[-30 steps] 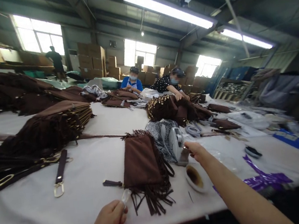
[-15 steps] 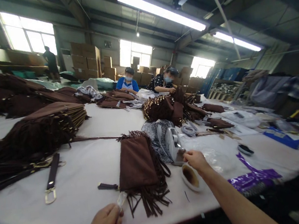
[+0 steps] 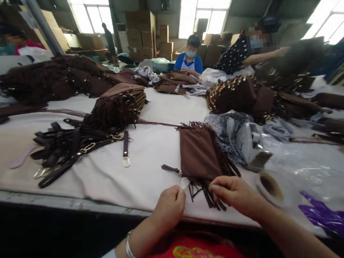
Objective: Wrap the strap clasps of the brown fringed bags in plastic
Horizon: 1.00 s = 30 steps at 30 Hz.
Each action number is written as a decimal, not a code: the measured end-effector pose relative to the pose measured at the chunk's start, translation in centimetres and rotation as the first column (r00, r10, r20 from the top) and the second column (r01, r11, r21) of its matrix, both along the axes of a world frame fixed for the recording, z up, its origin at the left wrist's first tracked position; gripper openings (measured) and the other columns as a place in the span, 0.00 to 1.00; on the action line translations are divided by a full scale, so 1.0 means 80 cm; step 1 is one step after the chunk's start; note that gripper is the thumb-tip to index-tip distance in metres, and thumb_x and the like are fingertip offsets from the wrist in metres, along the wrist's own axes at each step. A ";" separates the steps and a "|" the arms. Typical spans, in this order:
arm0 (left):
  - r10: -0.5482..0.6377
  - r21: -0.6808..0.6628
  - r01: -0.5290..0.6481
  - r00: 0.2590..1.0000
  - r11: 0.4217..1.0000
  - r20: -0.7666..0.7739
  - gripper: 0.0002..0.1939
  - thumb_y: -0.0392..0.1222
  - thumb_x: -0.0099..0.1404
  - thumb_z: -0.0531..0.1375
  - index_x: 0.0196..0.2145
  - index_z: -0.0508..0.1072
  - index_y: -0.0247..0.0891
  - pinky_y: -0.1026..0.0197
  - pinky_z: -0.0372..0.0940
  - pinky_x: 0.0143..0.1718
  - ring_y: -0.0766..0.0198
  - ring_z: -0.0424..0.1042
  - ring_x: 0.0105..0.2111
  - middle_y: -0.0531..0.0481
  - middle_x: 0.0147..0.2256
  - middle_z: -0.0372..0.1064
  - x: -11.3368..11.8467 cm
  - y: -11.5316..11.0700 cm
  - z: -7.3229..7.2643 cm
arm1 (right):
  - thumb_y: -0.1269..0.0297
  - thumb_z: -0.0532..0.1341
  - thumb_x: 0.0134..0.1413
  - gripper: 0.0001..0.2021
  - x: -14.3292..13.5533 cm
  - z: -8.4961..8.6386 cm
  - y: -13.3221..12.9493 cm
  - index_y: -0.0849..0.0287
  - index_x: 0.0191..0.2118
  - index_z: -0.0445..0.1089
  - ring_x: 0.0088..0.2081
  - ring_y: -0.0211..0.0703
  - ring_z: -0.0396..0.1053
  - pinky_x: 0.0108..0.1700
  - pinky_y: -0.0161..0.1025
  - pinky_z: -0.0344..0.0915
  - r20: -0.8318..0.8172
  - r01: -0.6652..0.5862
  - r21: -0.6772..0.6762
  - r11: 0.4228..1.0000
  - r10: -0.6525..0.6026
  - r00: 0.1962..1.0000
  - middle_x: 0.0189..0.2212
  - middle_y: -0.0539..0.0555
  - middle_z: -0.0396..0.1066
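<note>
My left hand [image 3: 170,205], with a bangle at the wrist, pinches a small whitish, see-through piece of plastic [image 3: 184,183]. My right hand [image 3: 231,191] is closed, thumb against fingers, over the fringe of a brown pouch [image 3: 199,153]; anything tiny in that pinch is too small to tell. The fringed pouch lies flat on the white-covered table [image 3: 152,174], its zip pull [image 3: 170,168] sticking out to the left. Right of the pouch stands a tape dispenser [image 3: 253,145], against a grey speckled bag [image 3: 228,132].
A tape roll [image 3: 271,188] and purple plastic packaging [image 3: 338,217] lie at the right. Dark straps with gold clasps [image 3: 66,147] and a single strap [image 3: 125,150] lie left. Stacked fringed pouches [image 3: 118,106] are behind. Co-workers [image 3: 189,61] sit across the table.
My right hand has left the tape dispenser and come back leftward beside my left hand. The left still pinches the plastic piece. The view has swung left.
</note>
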<state>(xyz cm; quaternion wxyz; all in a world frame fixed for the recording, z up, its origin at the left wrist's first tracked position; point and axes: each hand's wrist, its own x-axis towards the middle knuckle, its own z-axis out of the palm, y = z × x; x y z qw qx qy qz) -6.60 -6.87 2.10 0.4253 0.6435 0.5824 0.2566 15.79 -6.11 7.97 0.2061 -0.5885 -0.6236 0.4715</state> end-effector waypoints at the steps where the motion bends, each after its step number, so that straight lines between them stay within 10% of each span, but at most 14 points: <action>1: -0.013 0.060 0.017 0.998 0.998 -0.063 0.16 0.42 0.67 0.47 0.22 0.63 0.39 0.62 0.51 0.25 0.65 0.61 0.22 0.53 0.20 0.62 -0.001 -0.002 0.001 | 0.56 0.58 0.54 0.15 -0.024 -0.003 -0.001 0.60 0.23 0.71 0.18 0.32 0.57 0.22 0.32 0.52 -0.057 -0.045 -0.038 0.998 0.043 0.997 0.18 0.49 0.69; 8: -0.023 0.262 0.110 0.948 0.959 -0.316 0.14 0.37 0.69 0.46 0.29 0.67 0.37 0.61 0.53 0.27 0.63 0.67 0.25 0.48 0.25 0.69 -0.009 -0.016 -0.002 | 0.58 0.60 0.51 0.15 -0.102 -0.037 0.023 0.60 0.19 0.66 0.14 0.29 0.50 0.18 0.31 0.44 -0.190 -0.045 -0.241 0.970 -0.002 0.982 0.13 0.47 0.64; 15: -0.031 0.395 0.184 0.932 0.900 -0.362 0.12 0.36 0.69 0.46 0.32 0.66 0.38 0.60 0.60 0.28 0.60 0.71 0.26 0.46 0.27 0.70 -0.009 -0.021 -0.018 | 0.59 0.62 0.48 0.15 -0.100 -0.054 0.033 0.59 0.18 0.62 0.12 0.29 0.50 0.15 0.31 0.41 -0.098 0.004 -0.328 0.945 -0.039 0.994 0.10 0.45 0.61; 22: 0.099 0.412 0.019 0.960 0.911 -0.263 0.13 0.39 0.70 0.47 0.50 0.59 0.34 0.58 0.65 0.27 0.55 0.75 0.28 0.43 0.31 0.73 -0.010 -0.029 -0.022 | 0.58 0.64 0.47 0.16 -0.109 -0.045 0.039 0.59 0.17 0.62 0.12 0.27 0.49 0.15 0.31 0.41 -0.055 0.006 -0.330 0.944 -0.026 0.998 0.10 0.45 0.61; 30: 0.108 0.311 -0.057 0.983 0.949 -0.149 0.06 0.39 0.67 0.50 0.41 0.64 0.38 0.57 0.65 0.34 0.55 0.74 0.32 0.44 0.30 0.72 -0.013 -0.026 -0.012 | 0.61 0.63 0.46 0.11 -0.097 -0.056 0.027 0.63 0.21 0.72 0.16 0.29 0.53 0.17 0.30 0.45 -0.185 -0.027 -0.313 0.949 -0.033 0.982 0.16 0.49 0.68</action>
